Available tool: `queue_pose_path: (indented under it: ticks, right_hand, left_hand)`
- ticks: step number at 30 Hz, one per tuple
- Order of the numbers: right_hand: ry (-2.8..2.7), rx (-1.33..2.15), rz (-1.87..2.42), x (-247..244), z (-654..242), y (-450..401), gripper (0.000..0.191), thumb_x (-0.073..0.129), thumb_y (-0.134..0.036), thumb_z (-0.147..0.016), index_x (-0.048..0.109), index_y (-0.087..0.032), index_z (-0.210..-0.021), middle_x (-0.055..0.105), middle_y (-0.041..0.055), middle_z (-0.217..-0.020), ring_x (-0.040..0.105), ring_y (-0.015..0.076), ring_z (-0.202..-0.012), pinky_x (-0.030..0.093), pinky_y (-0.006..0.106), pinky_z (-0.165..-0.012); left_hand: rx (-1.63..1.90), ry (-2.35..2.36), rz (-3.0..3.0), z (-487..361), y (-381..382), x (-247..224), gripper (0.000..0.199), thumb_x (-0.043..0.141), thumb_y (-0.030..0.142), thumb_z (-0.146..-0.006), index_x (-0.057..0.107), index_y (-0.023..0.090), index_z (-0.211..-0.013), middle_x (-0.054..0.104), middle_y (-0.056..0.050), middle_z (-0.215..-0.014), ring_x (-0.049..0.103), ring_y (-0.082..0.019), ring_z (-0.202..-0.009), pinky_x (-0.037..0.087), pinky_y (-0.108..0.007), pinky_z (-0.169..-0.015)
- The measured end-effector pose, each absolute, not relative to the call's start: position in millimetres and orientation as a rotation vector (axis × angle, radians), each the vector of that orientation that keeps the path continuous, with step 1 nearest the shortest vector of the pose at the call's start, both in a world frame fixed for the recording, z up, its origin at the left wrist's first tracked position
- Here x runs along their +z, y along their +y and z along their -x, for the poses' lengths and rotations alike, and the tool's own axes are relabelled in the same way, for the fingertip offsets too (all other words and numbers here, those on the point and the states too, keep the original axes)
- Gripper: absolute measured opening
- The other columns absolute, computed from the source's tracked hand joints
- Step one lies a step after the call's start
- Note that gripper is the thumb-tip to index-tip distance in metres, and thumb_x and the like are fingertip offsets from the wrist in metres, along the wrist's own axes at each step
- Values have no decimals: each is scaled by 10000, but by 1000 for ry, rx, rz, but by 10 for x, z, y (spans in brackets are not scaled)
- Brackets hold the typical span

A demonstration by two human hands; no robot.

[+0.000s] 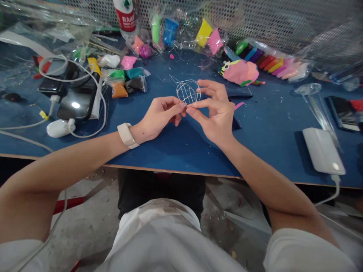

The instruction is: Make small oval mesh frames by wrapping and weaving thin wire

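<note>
Between my two hands is a small rounded wire frame (188,92) of thin silvery wire with crossing strands. A couple of wire ends stick out from its upper left. My left hand (162,115), with a pale band on the wrist, pinches its lower edge between thumb and fingers. My right hand (217,109) grips the lower right side with thumb and index finger; its other fingers curl around the right of the frame. The exact contact at the fingertips is too small to make out. A pink clay figure (239,71) with a googly eye lies beyond my right hand.
Bagged coloured clay (120,80) lies to the left, and a row of clay sticks (272,64) at the back right. Phones (76,100) with a looping white cable are at left. A white power bank (323,150) sits near the right edge. A labelled bottle (125,17) stands behind.
</note>
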State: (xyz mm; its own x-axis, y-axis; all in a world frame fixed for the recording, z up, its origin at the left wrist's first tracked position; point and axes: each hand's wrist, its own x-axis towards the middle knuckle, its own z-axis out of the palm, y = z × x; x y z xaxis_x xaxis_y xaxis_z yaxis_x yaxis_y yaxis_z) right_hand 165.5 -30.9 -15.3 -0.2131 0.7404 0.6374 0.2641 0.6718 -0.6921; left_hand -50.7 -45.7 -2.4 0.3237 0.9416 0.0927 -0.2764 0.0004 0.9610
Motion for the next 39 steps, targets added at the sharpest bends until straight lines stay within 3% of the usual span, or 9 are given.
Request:
queue_pose_path:
  ticks: [4, 13, 17, 21, 24, 27, 31, 34, 39]
  right_hand:
    - [-1789, 549, 839, -149, -1678, -289, 198, 1010, -568, -939, 912, -404, -991, 736, -1, -1549, 658, 413, -1572, 556, 742, -1361]
    - [-1693, 793, 772, -159, -1684, -288, 371, 969, -748, -908, 929, -398, -1026, 755, 0, -1534, 795, 338, -1338, 692, 661, -1225]
    - [-1690, 831, 780, -168, -1704, -258, 444, 987, -794, -855, 922, -380, -1001, 786, -15, -1488, 838, 288, -1190, 680, 662, -1240]
    - [-1716, 851, 754, -169, -1722, -245, 451, 970, -781, -886, 910, -353, -1014, 788, 2, -1509, 854, 289, -1172, 693, 660, -1209]
    - [-1731, 854, 768, -149, -1708, -270, 463, 952, -783, -905, 894, -339, -1021, 772, 29, -1532, 849, 312, -1226, 702, 668, -1185]
    - [-1735, 849, 834, -111, -1685, -314, 453, 984, -756, -884, 882, -330, -1000, 775, 43, -1504, 841, 330, -1236, 714, 689, -1154]
    - [-1744, 840, 868, -73, -1685, -349, 410, 1001, -711, -891, 897, -333, -1012, 774, 50, -1413, 840, 323, -1207, 722, 677, -1146]
    - [-1758, 776, 848, -55, -1709, -338, 387, 986, -712, -909, 911, -356, -1038, 779, 53, -1236, 822, 331, -1218, 719, 664, -1142]
    - [-1781, 725, 859, -27, -1754, -290, 322, 952, -692, -955, 918, -373, -985, 802, 43, -995, 820, 316, -1107, 719, 597, -1083]
  left_hand:
    - [1131, 702, -1230, 518, -461, -29, 439, 1012, 531, -923, 781, 161, -870, 777, -23, -841, 666, -78, -621, 568, -219, -610]
    - [1211, 688, -1447, 527, -442, -51, 541, 1041, 634, -867, 769, 167, -886, 729, 8, -810, 635, -60, -597, 551, -211, -594]
    - [1226, 720, -1619, 553, -440, -66, 520, 991, 644, -927, 759, 179, -924, 722, 5, -785, 647, -79, -597, 545, -223, -579]
    - [1225, 741, -1753, 585, -492, -52, 497, 875, 665, -1032, 728, 202, -926, 697, -1, -776, 639, -104, -626, 530, -262, -597]
    - [1334, 857, -1901, 641, -506, -32, 411, 841, 588, -1079, 692, 232, -938, 686, -19, -867, 601, -124, -699, 530, -307, -659]
    - [1439, 860, -2170, 732, -428, -29, 328, 904, 555, -1022, 739, 273, -1047, 693, -57, -1022, 553, -152, -739, 537, -363, -686]
    - [1387, 910, -2436, 862, -262, -54, 317, 852, 586, -1047, 836, 300, -1182, 674, -138, -1181, 667, -319, -1080, 598, -527, -915]
    - [1332, 910, -2516, 921, -178, -81, 319, 869, 606, -1038, 839, 298, -1115, 698, -164, -1345, 639, -387, -1267, 557, -636, -1092]
    - [1358, 867, -2670, 903, -187, -89, 315, 878, 607, -1031, 809, 299, -1024, 744, -124, -1443, 645, -388, -1315, 535, -662, -1145]
